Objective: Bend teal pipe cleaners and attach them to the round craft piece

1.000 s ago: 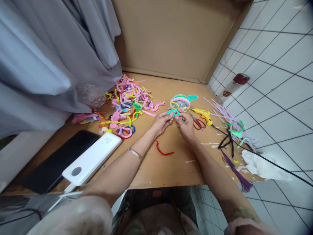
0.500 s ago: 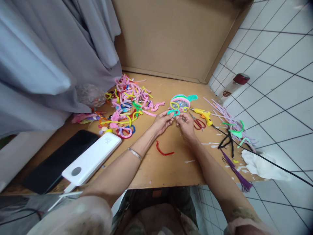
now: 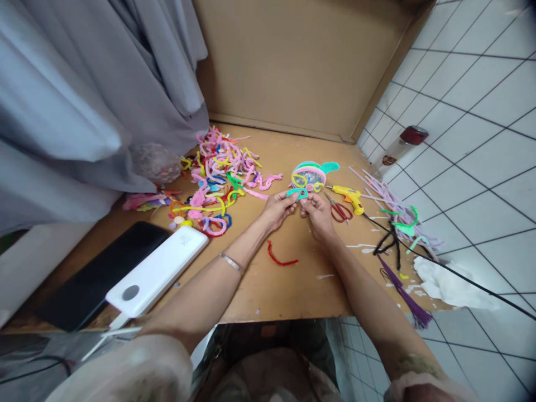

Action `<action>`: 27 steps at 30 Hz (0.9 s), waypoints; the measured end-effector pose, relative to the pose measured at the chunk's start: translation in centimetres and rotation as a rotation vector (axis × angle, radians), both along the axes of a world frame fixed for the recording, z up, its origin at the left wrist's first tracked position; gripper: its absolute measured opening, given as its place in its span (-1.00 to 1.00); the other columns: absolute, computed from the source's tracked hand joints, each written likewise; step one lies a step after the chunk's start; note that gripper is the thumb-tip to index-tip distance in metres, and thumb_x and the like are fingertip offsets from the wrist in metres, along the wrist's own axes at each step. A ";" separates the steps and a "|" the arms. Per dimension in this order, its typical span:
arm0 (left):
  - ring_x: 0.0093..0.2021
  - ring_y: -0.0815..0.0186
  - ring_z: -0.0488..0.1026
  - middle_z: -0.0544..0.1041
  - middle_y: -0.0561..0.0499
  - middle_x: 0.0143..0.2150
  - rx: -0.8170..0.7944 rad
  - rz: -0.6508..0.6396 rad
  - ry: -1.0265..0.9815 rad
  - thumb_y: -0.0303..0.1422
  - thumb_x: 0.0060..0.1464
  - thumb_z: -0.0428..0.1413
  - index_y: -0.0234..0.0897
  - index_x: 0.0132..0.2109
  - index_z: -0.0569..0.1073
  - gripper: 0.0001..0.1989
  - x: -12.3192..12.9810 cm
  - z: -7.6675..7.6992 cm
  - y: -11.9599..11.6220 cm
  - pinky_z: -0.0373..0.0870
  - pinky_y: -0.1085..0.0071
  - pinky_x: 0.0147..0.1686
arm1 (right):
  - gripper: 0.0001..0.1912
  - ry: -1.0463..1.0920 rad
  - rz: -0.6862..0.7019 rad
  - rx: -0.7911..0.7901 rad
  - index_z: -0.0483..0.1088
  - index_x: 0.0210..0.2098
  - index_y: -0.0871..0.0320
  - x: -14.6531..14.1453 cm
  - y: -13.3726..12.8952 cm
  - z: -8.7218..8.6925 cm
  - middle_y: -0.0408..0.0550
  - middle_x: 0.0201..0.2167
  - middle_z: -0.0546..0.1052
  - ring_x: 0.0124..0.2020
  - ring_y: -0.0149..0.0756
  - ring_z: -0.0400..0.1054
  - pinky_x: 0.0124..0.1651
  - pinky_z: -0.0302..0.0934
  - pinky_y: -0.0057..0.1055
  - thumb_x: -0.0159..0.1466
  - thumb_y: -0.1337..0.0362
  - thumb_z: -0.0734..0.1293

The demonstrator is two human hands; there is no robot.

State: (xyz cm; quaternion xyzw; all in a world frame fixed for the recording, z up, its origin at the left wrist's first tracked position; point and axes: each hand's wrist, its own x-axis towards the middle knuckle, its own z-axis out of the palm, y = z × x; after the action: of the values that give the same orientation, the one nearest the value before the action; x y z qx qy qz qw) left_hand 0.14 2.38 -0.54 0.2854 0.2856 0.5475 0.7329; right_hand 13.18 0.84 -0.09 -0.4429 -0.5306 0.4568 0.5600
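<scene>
Just nearside of round pink-rimmed ornament point(image 3: 310, 178): teal loop point(image 3: 302, 191), left hand point(image 3: 277, 211) pinching its left end, right hand point(image 3: 318, 213) pinching its right. Right of ornament: yellow glue gun point(image 3: 350, 196), scissors point(image 3: 343, 214). Left of ornament: tangled fuzzy strips point(image 3: 224, 159). Well nearside of ornament: red strip point(image 3: 281, 263).

Turquoise is shown by the looped piece point(image 3: 296, 190), while the round ornament point(image 3: 310, 177) is rimmed in pink and green and marked with yellow loops. The heap of fuzzy stems point(image 3: 223, 162) is mixed in pink, yellow, blue, green and red; a single curved stem point(image 3: 281, 262) is coloured solid red. The glue gun point(image 3: 354, 199) is cast in yellow with an orange trigger, and the scissors point(image 3: 340, 211) are handled in red. White with a grey disc is borne by the power bank point(image 3: 163, 267), deep purple by the tassel point(image 3: 404, 293). The tiled wall point(image 3: 469, 134) is gridded in white by dark lines; the curtain point(image 3: 96, 95) is toned plain grey-blue.
</scene>
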 end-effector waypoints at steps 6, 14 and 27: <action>-0.59 0.56 0.25 0.39 0.13 -0.58 0.060 0.031 0.074 -0.40 -0.12 0.40 -0.40 -0.39 0.51 -0.77 0.3 -0.1 0.0 0.18 0.60 -0.53 | -0.65 -0.018 0.016 0.001 0.39 -0.43 0.11 0.1 0.1 -0.2 -0.28 -0.69 0.34 -0.62 -0.48 0.14 -0.50 0.07 -0.48 0.04 -0.02 0.48; -0.58 0.52 0.15 0.30 0.16 -0.62 0.234 0.139 0.196 -0.23 -0.11 0.38 -0.34 -0.48 0.40 -0.66 0.6 -0.9 0.2 0.07 0.53 -0.52 | -0.60 -0.036 0.039 0.016 0.35 -0.49 0.10 -0.1 0.1 -0.2 -0.26 -0.66 0.35 -0.61 -0.48 0.19 -0.50 0.12 -0.49 0.06 -0.07 0.47; -0.54 0.45 0.21 0.34 0.13 -0.59 0.265 0.320 0.329 -0.23 -0.06 0.27 -0.28 -0.49 0.35 -0.71 0.4 -0.6 0.2 0.19 0.51 -0.46 | -0.62 -0.218 -0.020 0.019 0.39 -0.44 0.11 -0.7 -0.7 -0.2 -0.21 -0.63 0.40 -0.61 -0.43 0.24 -0.49 0.16 -0.44 0.12 -0.09 0.39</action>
State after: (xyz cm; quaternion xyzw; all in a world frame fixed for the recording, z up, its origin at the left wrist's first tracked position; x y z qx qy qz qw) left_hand 0.53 2.61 -1.17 0.4153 0.3684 0.6352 0.5370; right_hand 12.47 0.16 -0.31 -0.4901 -0.5879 0.3954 0.5078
